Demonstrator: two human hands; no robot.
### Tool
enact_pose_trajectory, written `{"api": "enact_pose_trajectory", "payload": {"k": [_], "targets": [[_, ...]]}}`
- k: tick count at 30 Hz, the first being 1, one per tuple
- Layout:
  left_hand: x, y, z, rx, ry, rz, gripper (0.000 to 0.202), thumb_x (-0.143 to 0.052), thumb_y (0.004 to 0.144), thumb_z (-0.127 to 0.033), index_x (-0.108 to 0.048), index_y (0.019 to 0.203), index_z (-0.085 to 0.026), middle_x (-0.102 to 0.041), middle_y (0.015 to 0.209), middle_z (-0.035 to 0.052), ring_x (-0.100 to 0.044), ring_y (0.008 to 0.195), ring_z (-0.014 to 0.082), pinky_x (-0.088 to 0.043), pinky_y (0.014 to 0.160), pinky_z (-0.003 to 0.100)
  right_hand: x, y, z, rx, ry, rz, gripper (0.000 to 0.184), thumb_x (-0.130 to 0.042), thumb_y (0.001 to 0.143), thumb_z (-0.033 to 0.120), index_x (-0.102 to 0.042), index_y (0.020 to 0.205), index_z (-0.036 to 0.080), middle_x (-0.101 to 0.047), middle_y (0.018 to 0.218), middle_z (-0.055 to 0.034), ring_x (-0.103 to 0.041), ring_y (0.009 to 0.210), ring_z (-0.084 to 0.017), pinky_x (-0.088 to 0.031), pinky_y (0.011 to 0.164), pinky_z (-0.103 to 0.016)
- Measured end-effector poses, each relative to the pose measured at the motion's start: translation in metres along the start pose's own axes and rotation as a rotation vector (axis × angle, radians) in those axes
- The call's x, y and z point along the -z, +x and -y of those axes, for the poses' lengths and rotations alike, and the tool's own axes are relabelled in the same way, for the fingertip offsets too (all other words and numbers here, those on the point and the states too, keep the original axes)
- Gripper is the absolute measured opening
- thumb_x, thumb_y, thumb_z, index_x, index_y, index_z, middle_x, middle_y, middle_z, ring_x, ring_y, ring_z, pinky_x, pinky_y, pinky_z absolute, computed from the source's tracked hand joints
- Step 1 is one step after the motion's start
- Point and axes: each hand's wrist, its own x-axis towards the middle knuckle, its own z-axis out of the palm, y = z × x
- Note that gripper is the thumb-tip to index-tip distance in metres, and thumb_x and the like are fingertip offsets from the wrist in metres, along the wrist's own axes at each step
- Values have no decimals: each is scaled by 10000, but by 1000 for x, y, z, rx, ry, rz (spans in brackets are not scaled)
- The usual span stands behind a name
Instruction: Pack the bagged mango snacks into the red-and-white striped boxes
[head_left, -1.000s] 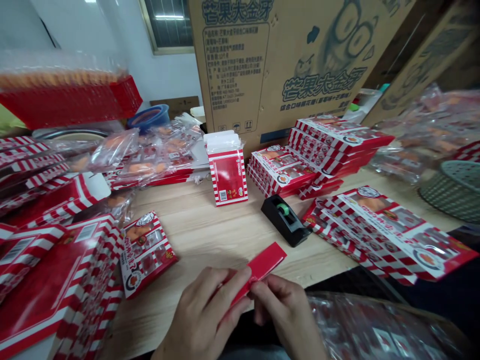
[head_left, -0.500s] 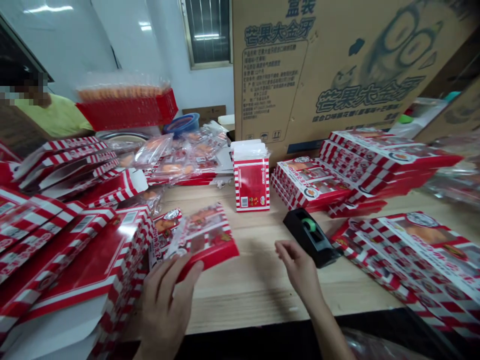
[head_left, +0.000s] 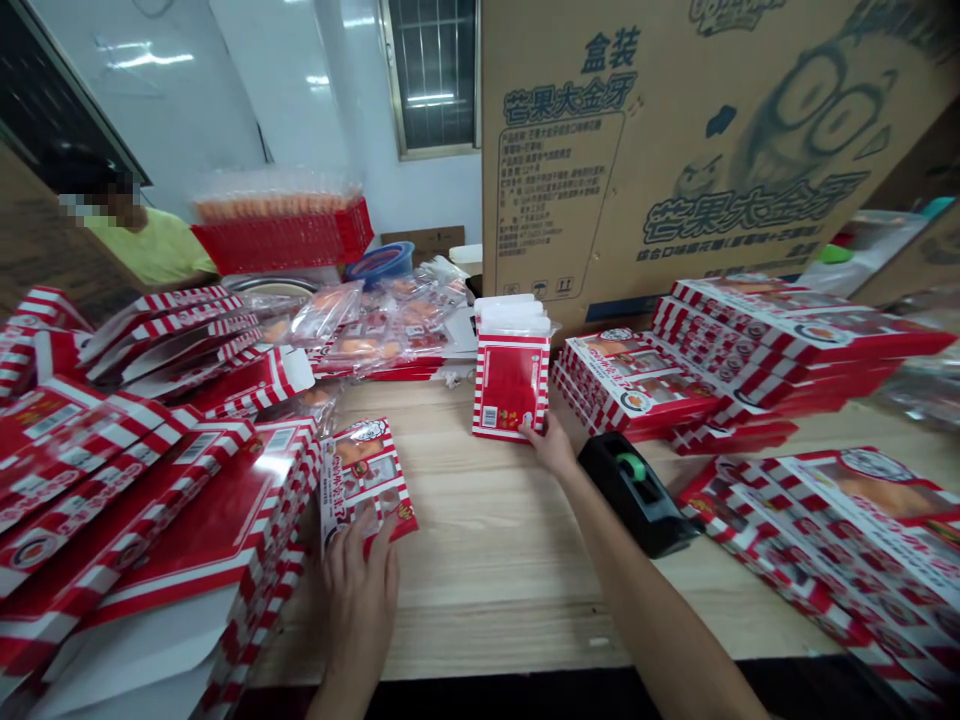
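Observation:
My left hand (head_left: 364, 575) lies with its fingers stretched over the near edge of a red-and-white striped carton with clear windows (head_left: 367, 475), which rests flat on the table. My right hand (head_left: 551, 447) reaches forward, its thumb and fingers closed on the lower right corner of the front carton in an upright row (head_left: 512, 390). That carton shows its red back panel with a barcode, and white flaps stick up at the top. Beside my right forearm stands a black tape dispenser (head_left: 637, 495) with a green core.
Striped cartons are heaped at the left (head_left: 187, 510). Packed cartons (head_left: 847, 530) are stacked at the right. Clear bags of orange items (head_left: 375, 320) lie at the back, near a blue basin (head_left: 382, 262). A large cardboard box (head_left: 555, 200) stands behind. A person in yellow (head_left: 154, 245) is at far left.
The carton tilted up in my left hand now lies flat, and the fingers have loosened over it. My right hand has moved forward from beside the tape dispenser to the upright row of cartons.

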Motion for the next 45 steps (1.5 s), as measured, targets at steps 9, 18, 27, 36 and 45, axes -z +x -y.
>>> {"api": "enact_pose_trajectory", "payload": {"k": [9,18,27,36,45], "targets": [[-23,51,-65,296,-651,42,478,-463,961,-345,-385,1414,-215,-574,1343,123,-534,1263,203,-470,999,342,37,-142,-2,114,156,316,305,-684,833,373,-653,1046,158,-732,1047,-103,-699,953,-263,-580,828,-373],[-2,64,-103,712,-886,-222,309,-578,836,-465,-671,731,-190,-672,649,6,-641,642,183,-525,639,254,36,-194,42,514,157,-106,556,-508,956,188,-340,1470,320,-544,1396,-107,-552,1250,-251,-504,993,-427],[26,75,-114,625,-1075,-129,165,-540,783,-246,-690,822,-191,-703,812,15,-645,788,173,-498,678,226,51,-193,73,809,49,-84,501,-514,899,75,-505,1343,306,-599,1147,-81,-607,1027,-233,-566,801,-354],[37,77,-122,754,-1286,203,236,-481,846,-279,-685,917,-185,-720,903,43,-664,827,203,-516,707,262,70,-198,86,650,10,19,199,-481,946,150,-636,996,264,-667,868,-14,-669,809,-162,-555,686,-226],[41,74,-113,579,-1208,252,375,-440,965,-287,-546,1325,-283,-630,1296,27,-549,1214,179,-425,1002,278,62,-206,94,461,409,120,318,-454,997,183,-631,1191,362,-605,1321,6,-588,1198,-165,-496,991,-278]]}}
